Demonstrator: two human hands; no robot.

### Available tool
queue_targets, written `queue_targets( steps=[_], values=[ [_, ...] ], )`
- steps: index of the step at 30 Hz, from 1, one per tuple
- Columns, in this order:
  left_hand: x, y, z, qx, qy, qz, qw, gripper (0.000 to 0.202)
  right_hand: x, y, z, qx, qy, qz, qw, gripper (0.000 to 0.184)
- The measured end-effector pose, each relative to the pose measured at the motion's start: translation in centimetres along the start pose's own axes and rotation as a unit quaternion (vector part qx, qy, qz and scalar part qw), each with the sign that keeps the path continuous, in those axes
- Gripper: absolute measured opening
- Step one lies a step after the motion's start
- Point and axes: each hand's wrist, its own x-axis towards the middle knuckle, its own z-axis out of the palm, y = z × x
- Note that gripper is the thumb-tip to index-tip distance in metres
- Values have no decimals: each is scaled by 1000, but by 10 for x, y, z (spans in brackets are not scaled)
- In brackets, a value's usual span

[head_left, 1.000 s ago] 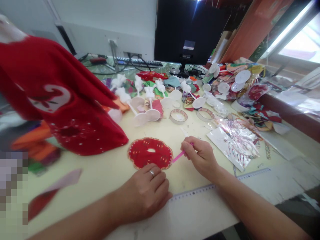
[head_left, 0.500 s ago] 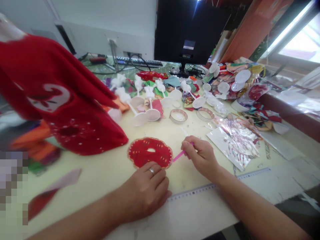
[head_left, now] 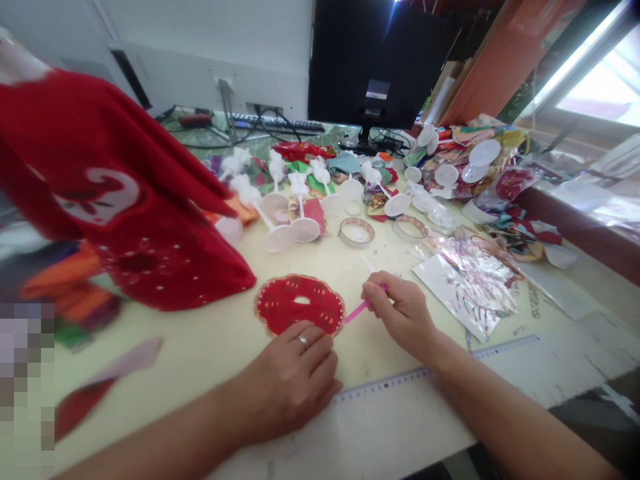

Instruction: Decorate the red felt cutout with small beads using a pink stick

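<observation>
A small red cloth piece (head_left: pixel 280 300) lies flat on the table, with a white opening near its middle and gold beaded trim around its scalloped edge. My left hand (head_left: pixel 295 380), wearing a ring, rests with bent fingers held together over its near edge; the fingertips are partly hidden. Pinched between the thumb and fingers of my right hand (head_left: pixel 400 310) is a slim pink stick (head_left: pixel 357 311). The stick's lower tip is at the right edge of the trim; whether it touches cannot be made out.
A red garment on a form (head_left: pixel 165 253) stands at left. Behind are white figure stands (head_left: pixel 300 207), tape rolls (head_left: pixel 357 233) and a monitor (head_left: pixel 380 60). A silvery packet (head_left: pixel 470 280) lies right. A ruler strip (head_left: pixel 385 385) runs along the white table (head_left: pixel 210 340) in front.
</observation>
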Motion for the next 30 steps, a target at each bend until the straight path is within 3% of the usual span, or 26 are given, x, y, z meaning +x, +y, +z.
queue_targets(
  steps=[18, 24, 30],
  values=[
    [-4, -2, 8, 50, -55, -30, 997, 40, 0, 0, 0, 5, 6, -4, 1000, 29],
    [-3, 2, 8, 59, -66, -40, 995, 49, 0, -1, -5, 27, 67, 5, 997, 30],
    [-5, 5, 8, 66, -33, -31, 997, 40, 6, 5, -21, 22, 151, 28, 988, 32]
  ],
)
